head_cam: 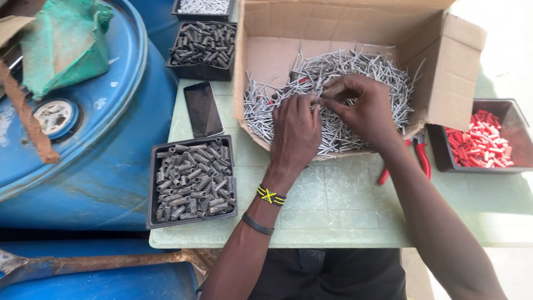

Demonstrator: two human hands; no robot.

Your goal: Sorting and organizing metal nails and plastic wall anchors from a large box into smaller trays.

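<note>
Nails (333,83), thin grey metal pins with small heads, lie in a loose tangled heap inside an open cardboard box (444,66) on the pale green desk (344,205), and both hands work over the middle of that heap. The left hand (295,130) is curled, its fingertips pinched on a nail or a few of them, while the right hand (361,108) meets it from the other side with thumb and forefinger closed on the same small bunch. Each nail looks light, stiff and smooth, likely slippery and pointed at one end, so a pinch along the shank near the head seems the safest hold; grabbing into the pile risks pricks. A black tray of dark grey sleeves (191,180) sits just left of the left wrist, a second such tray (202,47) lies farther back, and a dark phone (202,108) rests between them. A tray of red plastic plugs (480,141) stands to the right, with red-handled pliers (419,158) partly under the box edge, and blue drums (105,166) crowd the desk's left side
</note>
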